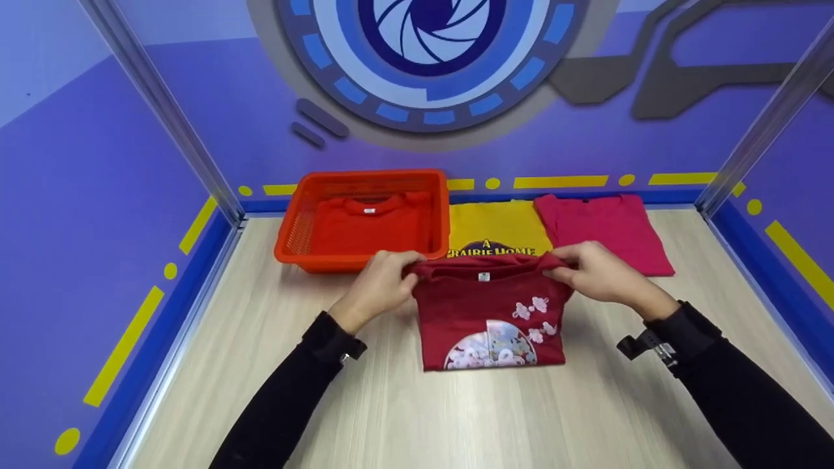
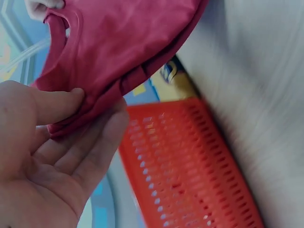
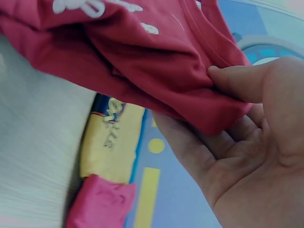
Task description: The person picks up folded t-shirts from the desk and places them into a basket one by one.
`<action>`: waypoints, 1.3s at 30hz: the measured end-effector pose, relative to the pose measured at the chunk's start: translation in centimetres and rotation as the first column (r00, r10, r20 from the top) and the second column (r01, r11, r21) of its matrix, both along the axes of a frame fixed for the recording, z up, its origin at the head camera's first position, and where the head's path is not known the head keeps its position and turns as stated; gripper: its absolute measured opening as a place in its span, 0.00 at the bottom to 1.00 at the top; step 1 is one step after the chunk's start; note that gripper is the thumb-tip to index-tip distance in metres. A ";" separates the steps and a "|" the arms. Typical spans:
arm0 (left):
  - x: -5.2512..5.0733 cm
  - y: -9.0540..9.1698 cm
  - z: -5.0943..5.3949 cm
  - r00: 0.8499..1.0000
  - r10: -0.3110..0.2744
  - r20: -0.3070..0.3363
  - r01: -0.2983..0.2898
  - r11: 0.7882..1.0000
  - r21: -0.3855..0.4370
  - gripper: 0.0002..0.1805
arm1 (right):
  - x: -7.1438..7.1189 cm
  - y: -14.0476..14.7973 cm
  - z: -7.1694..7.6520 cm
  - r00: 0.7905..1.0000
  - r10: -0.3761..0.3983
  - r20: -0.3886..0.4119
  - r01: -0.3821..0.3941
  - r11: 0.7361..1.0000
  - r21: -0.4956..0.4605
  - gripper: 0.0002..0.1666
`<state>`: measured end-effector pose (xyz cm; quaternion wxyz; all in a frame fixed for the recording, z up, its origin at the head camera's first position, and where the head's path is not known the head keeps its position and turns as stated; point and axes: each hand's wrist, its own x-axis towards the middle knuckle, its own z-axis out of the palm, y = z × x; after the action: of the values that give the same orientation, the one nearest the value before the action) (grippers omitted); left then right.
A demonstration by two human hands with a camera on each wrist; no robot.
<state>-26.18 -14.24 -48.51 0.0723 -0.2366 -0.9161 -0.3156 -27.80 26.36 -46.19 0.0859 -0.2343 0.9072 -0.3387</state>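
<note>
A folded dark red T-shirt (image 1: 456,312) with a pale printed picture hangs between both hands, raised at its neck end in the head view. My left hand (image 1: 386,283) pinches its upper left corner between thumb and fingers; the left wrist view shows the thumb on top of the cloth (image 2: 118,42). At the upper right corner, my right hand (image 1: 596,270) pinches the fabric the same way, and the right wrist view shows the cloth (image 3: 137,61) sagging in folds beside the thumb. Whether the lower edge touches the table cannot be told.
Behind the left hand stands an orange-red perforated basket (image 1: 287,251) with a folded red shirt (image 1: 371,228) inside. A folded yellow shirt (image 1: 498,225) and a folded pink shirt (image 1: 603,231) lie to its right on the wood-grain table (image 1: 365,417). Printed panels (image 1: 215,117) enclose the table.
</note>
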 end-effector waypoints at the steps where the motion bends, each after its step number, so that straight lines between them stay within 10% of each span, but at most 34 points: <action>1: -0.1 -0.2 0.3 1.000 0.000 -0.009 0.000 1.000 0.005 0.14 | 0.1 -0.1 0.4 1.000 -0.002 -0.010 0.001 1.000 -0.004 0.04; 17: 0.2 -3.3 5.4 0.983 -0.034 -0.180 0.063 0.986 0.156 0.09 | 1.0 -1.4 4.5 0.974 -0.014 -0.227 -0.028 0.983 -0.179 0.06; 25: 0.5 -5.4 5.9 0.973 0.020 -0.231 0.022 0.983 0.180 0.11 | 0.9 -4.1 4.5 0.920 -0.022 -0.392 -0.060 0.979 -0.197 0.04; 39: -0.1 -10.5 6.0 0.973 0.120 -0.195 -0.036 0.921 0.388 0.12 | 0.5 -9.9 3.2 0.945 0.017 -0.327 -0.105 0.961 -0.256 0.06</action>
<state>-26.26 -24.74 -42.49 0.2281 -0.2138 -0.8324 -0.4575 -27.27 16.48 -43.00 -0.0854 -0.3241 0.8466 -0.4135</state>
